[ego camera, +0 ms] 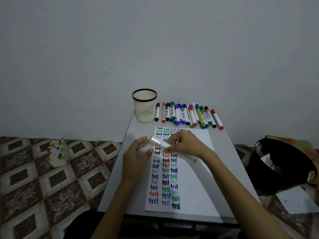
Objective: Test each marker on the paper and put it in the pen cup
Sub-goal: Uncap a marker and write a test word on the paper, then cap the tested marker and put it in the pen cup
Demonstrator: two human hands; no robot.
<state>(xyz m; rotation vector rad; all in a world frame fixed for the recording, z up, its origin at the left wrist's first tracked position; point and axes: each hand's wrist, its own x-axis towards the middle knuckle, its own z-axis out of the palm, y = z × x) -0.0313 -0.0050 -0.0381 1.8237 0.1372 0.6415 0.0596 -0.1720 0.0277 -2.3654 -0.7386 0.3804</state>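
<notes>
1. While both hands hover over the middle of the paper point(195, 187), a white marker point(160, 142) with a green end sits between them, tilted, just above the written rows. It's pretty blurry.
2. The right hand point(187, 144) has its fingers point(174, 138) curled in and pinching the marker's right end.
3. The left hand point(138, 154) is at the green end with loosely curved fingers point(143, 142). With the blur I can't tell if they're actually gripping it or only touching.
4. The paper lies flat on the grey worktop point(120, 169), and its left half is filled with columns of "test" in black, blue, red and green.
5. The pen cup point(144, 109) stands upright at the far left of the worktop, beyond the paper.
6. Just to the right of the cup, a row of capped markers point(188, 115) lies side by side along the far edge.
7. On the patterned floor point(34, 187) to the left is a small box of markers point(57, 154), and a black bin point(276, 169) stands on the right.
</notes>
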